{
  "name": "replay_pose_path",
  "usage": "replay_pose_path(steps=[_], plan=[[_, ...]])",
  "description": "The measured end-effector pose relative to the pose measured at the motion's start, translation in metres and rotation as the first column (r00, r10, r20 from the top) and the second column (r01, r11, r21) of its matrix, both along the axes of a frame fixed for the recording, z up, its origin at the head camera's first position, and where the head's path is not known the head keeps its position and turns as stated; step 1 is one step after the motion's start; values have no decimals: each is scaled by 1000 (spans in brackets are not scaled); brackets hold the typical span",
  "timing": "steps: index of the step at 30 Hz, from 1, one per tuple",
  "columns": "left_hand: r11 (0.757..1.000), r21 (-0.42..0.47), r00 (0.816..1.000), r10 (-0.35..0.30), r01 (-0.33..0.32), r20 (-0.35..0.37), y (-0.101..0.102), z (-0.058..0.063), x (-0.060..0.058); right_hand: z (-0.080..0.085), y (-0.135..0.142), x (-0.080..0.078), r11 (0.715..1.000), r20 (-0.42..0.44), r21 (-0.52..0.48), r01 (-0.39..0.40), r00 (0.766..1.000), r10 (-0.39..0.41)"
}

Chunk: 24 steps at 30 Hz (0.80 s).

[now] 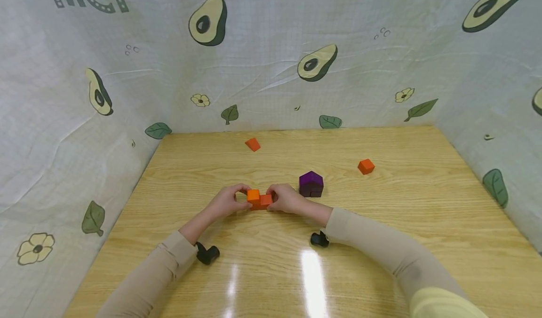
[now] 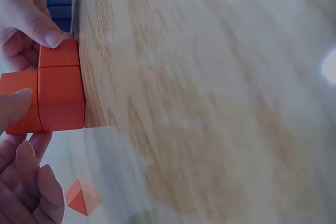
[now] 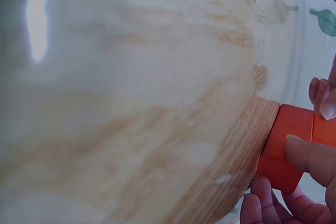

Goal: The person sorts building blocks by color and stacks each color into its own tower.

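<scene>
Left hand (image 1: 224, 202), mine, pinches an orange cube (image 1: 253, 195) between thumb and curled fingers, well in from the left edge of the wooden desk (image 1: 423, 205). On its near side, a black wrist camera (image 1: 207, 254) juts out beside my beige left sleeve (image 1: 148, 271). The orange cube sits on the left one of two red-orange blocks (image 1: 266, 200), which stand side by side, touching, between my hands. Beyond them, near the far edge and closer to the far-left corner than to the far-right, lies an orange wedge (image 1: 252, 144). Next, my right hand (image 1: 287, 199) pinches the right-hand red-orange block; its thumb shows against that block in both wrist views. A peaked purple block group (image 1: 311, 185) stands just behind my right wrist, and a second black camera (image 1: 319, 239) shows beside my right sleeve (image 1: 377, 233). Farther right, toward the far-right corner, a lone orange block (image 1: 366, 166) lies well apart. Along the right edge rises an avocado-print cloth (image 1: 474, 106), which also lines the far and left edges.
</scene>
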State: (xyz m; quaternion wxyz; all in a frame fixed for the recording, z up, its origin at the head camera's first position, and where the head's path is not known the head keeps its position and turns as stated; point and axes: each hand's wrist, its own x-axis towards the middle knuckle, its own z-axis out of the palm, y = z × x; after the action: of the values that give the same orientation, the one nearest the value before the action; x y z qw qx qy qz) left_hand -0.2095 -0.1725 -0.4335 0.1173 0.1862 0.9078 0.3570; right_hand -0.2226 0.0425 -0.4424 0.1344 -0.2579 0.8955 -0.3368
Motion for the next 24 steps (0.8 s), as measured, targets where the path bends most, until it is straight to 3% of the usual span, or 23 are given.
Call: replay_pose_path(steps=[24], plan=[[999, -53, 1000, 15, -14, 16, -3, -7, -3, 1, -1, -2, 999, 49, -30, 13, 999, -12]])
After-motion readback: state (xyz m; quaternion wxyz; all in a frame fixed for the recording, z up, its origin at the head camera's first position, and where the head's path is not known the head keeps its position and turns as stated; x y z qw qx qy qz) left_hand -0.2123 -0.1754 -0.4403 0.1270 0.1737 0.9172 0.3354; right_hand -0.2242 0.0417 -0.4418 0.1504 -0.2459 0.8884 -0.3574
